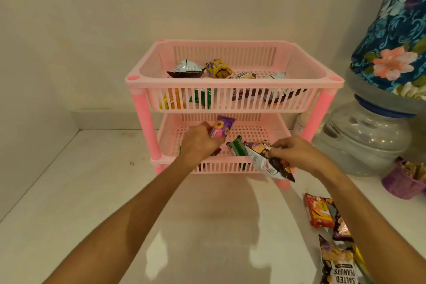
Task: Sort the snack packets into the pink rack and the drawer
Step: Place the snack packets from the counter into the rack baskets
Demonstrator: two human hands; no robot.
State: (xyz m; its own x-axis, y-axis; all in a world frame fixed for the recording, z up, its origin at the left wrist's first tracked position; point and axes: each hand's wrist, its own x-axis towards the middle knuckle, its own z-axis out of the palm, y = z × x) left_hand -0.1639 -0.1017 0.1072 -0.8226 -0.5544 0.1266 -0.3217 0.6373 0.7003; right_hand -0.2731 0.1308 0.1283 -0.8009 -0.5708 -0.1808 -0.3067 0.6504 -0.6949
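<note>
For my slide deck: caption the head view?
Left hand and right hand put snack packets into two-tier pink plastic rack's lower tier.

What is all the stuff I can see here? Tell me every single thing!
pink rack: one, pink, two tiers, on the white counter by the wall
top-tier packets: several, silver, yellow, brown, orange, green, in the upper basket
green packet: one, green, lower basket
purple packet: one, purple and pink, held over the lower basket
silver-brown packets: a bunch, silver and brown, held at the lower basket's front right
loose packets: a few, orange, purple, a salted peanuts one, on the counter at right
water jar: one, clear, right of the rack, under a blue floral cover
purple cup: one, purple, far right
counter: one, white
hands: left hand grips the purple packet; right hand grips the silver-brown packets
</note>
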